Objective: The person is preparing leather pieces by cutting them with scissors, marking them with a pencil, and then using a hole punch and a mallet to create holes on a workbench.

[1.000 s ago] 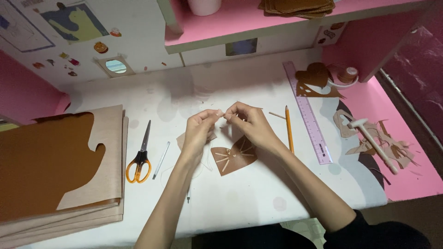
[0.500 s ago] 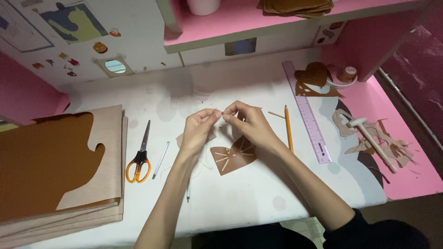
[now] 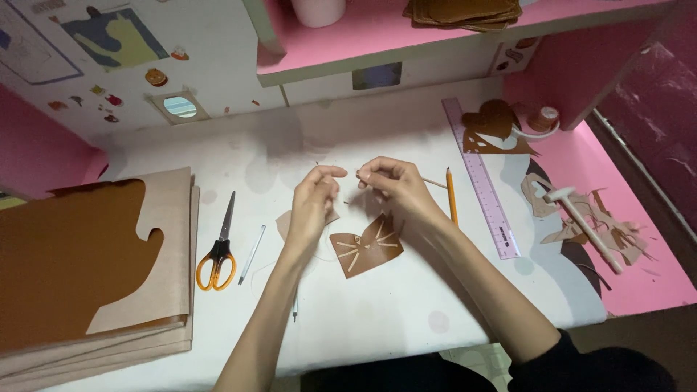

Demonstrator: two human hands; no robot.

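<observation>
Both hands are raised a little above the white desk [image 3: 406, 319], fingertips facing each other. My left hand [image 3: 314, 203] pinches what looks like a fine pale thread. My right hand [image 3: 398, 187] pinches a thin needle-like sliver pointing left; both items are very small. Just below the hands lies a brown leather piece [image 3: 367, 247] shaped like a cat's face, with pale stitched lines. A lighter scrap [image 3: 284, 221] shows under my left wrist.
Orange-handled scissors [image 3: 218, 250] and a thin pen [image 3: 252, 243] lie to the left, beside a stack of tan and brown sheets [image 3: 94, 268]. A pencil [image 3: 451, 196], a purple ruler [image 3: 483, 181], leather scraps and a white mallet [image 3: 584, 225] lie to the right.
The hands stay in nearly the same place above the leather piece. The fingertips, which met a second ago, are now slightly apart.
</observation>
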